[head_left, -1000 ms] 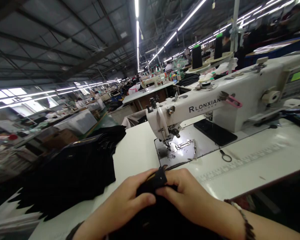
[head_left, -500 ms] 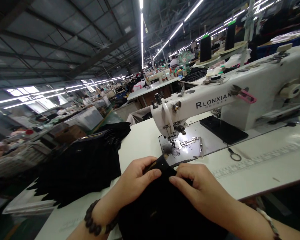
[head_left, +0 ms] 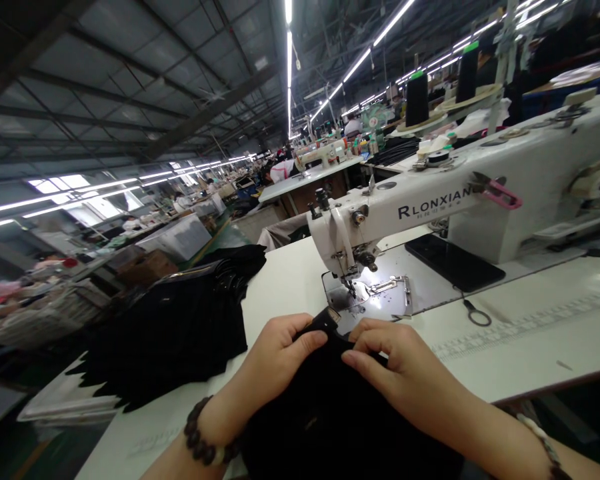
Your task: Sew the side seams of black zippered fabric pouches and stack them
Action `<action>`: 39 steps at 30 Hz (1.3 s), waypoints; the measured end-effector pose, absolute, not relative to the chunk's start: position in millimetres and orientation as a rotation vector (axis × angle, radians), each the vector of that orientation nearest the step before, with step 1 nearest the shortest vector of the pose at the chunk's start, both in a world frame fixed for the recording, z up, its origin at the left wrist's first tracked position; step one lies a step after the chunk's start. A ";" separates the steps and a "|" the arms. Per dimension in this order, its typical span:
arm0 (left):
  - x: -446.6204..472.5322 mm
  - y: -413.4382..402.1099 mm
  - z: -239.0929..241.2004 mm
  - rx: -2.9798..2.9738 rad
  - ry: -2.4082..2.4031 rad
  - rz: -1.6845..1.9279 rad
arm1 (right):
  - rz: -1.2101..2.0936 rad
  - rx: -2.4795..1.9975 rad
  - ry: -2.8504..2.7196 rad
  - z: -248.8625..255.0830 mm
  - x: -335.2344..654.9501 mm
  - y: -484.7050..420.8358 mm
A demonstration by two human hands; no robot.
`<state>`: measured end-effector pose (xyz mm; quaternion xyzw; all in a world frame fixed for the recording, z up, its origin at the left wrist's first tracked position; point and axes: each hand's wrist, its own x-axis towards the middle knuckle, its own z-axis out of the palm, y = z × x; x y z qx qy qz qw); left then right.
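Both hands (head_left: 330, 360) nudged black fabric (head_left: 330, 407) toward the needle.

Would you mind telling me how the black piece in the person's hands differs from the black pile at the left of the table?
The black piece is gripped by the left hand and right hand before the sewing machine; the black pile lies untouched. The piece is single; the pile is stacked, overhanging the table. Both are black fabric.

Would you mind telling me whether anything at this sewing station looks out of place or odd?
Nothing stands out. Both hands, left hand and right hand, pinch the black fabric before the sewing machine.
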<state>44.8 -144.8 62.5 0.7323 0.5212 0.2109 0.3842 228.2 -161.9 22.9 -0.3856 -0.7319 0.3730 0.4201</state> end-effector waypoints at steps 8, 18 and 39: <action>46.0 -141.8 59.5 1.780 1.312 0.560 | 0.995 -1.039 -1.772 17.4 225.2 -159.5; 47.6 -140.8 64.2 2.058 1.505 0.528 | 1.335 -1.130 -1.784 18.4 234.5 -154.0; 40.4 -129.3 62.3 2.090 1.471 0.397 | 1.572 -0.906 -1.487 -3.5 232.7 -157.3</action>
